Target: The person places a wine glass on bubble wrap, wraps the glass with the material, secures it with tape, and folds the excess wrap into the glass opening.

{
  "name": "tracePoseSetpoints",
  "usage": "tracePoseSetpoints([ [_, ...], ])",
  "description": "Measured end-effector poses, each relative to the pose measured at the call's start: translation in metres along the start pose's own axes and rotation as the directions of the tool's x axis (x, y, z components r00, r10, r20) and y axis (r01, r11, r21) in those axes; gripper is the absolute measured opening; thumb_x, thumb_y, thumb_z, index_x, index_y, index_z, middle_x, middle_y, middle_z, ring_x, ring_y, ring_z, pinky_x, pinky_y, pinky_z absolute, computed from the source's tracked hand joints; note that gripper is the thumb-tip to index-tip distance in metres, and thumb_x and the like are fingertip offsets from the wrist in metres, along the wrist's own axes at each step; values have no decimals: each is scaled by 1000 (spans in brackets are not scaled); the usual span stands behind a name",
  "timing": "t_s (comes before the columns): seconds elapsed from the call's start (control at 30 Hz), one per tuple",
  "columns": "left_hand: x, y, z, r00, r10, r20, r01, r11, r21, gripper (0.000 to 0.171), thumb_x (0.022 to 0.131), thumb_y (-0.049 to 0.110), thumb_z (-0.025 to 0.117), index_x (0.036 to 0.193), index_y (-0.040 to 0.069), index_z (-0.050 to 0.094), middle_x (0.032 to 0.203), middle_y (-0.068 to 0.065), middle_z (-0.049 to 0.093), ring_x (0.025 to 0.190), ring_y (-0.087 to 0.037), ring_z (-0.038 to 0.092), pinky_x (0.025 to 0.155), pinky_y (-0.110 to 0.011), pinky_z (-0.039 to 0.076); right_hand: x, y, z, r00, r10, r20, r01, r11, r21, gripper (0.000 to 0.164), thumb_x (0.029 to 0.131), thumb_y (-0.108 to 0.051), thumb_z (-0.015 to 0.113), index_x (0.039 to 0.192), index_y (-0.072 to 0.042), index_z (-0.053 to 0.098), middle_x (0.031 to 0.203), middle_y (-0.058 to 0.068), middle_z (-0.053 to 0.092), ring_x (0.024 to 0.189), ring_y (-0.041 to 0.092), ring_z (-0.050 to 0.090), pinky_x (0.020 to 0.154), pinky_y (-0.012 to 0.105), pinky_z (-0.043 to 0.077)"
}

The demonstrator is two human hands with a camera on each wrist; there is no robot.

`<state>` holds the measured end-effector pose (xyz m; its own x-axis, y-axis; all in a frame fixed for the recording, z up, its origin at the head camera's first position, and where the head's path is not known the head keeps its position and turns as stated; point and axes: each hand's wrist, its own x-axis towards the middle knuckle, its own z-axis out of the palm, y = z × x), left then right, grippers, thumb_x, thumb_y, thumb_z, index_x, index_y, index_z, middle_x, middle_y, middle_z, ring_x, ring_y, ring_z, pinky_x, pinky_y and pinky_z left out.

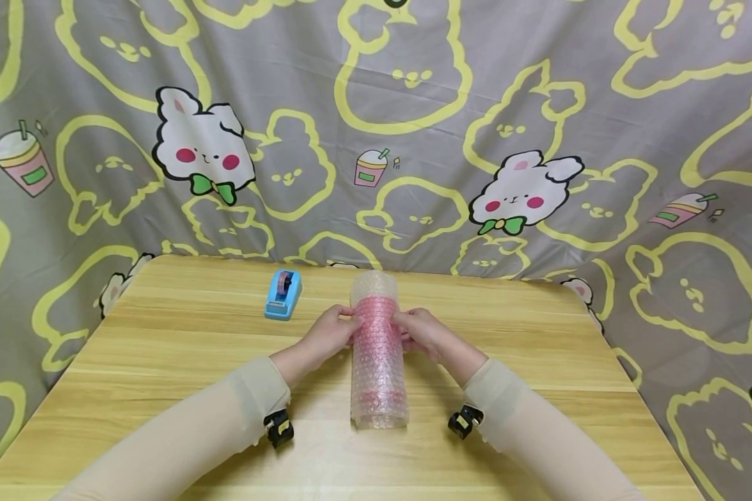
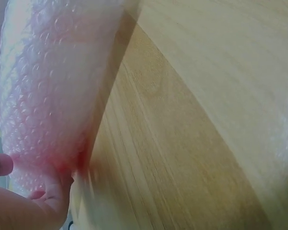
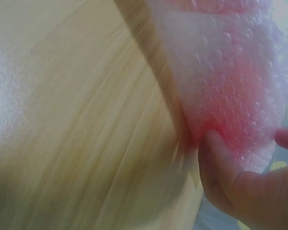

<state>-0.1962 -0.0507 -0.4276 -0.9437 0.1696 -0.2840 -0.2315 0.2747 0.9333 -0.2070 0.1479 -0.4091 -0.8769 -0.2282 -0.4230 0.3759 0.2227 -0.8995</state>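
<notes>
A long roll of bubble wrap (image 1: 379, 376) lies on the wooden table, pointing away from me. Something pink shows through its layers, too blurred by the bubbles to tell what it is. My left hand (image 1: 331, 334) grips the roll's left side toward the far end, thumb on top. On the opposite side my right hand (image 1: 427, 335) holds it the same way. In the left wrist view, the fingers (image 2: 55, 191) press into the bubble wrap low on its side. The right wrist view shows my right thumb and fingers (image 3: 221, 158) against the pinkish part.
A blue tape dispenser (image 1: 282, 298) with a roll of tape stands on the table (image 1: 182, 348), at the back, left of the wrapped roll. Behind the table hangs a grey curtain (image 1: 313, 76) with cartoon figures. Small black cameras (image 1: 279, 427) sit at both wrists.
</notes>
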Motion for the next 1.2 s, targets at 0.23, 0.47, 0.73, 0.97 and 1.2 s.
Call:
tracePoseSetpoints([
  [0.23, -2, -2, 0, 999, 40, -9, -41, 998, -53, 42, 102, 20, 59, 134, -6, 48, 112, -22, 65, 87, -23, 68, 80, -41, 58, 2, 2, 0, 1000, 8, 9, -8, 1000, 12, 15, 88, -13, 53, 75, -8, 48, 68, -1, 54, 66, 10, 57, 67, 26, 55],
  [0.47, -7, -2, 0, 990, 134, -39, -131, 988, 88, 43, 101, 27, 61, 132, -1, 52, 104, -17, 68, 68, -19, 65, 54, -41, 57, 3, 5, 0, 1000, 6, 7, -6, 1000, -3, 14, 88, -16, 52, 88, -2, 56, 73, 1, 57, 71, 11, 59, 75, 29, 56],
  [0.73, -7, -1, 0, 988, 148, -49, -142, 984, 108, 41, 100, 27, 63, 130, 0, 54, 102, -15, 68, 64, -24, 64, 52, -42, 57, 2, 4, 0, 1000, 14, -4, -14, 1000, -10, 16, 90, -17, 52, 90, -2, 57, 72, 0, 57, 70, 11, 60, 78, 31, 57],
  [0.97, -8, -1, -1, 987, 154, -51, -147, 983, 113, 42, 99, 27, 64, 130, -1, 54, 103, -16, 69, 63, -19, 63, 52, -42, 57, 1, 4, 1, 999, 14, -31, -15, 1000, -16, 34, 89, -17, 54, 108, 11, 58, 83, 6, 61, 75, 13, 62, 87, 37, 57],
  [1.2, -8, -2, 0, 986, 154, -56, -148, 983, 105, 39, 99, 24, 64, 129, 0, 56, 103, -15, 68, 65, -23, 65, 51, -42, 56, 3, 2, 1, 992, -2, -127, 3, 1000, 7, 43, 85, -8, 57, 120, 16, 53, 83, 5, 55, 70, 11, 57, 70, 26, 57],
])
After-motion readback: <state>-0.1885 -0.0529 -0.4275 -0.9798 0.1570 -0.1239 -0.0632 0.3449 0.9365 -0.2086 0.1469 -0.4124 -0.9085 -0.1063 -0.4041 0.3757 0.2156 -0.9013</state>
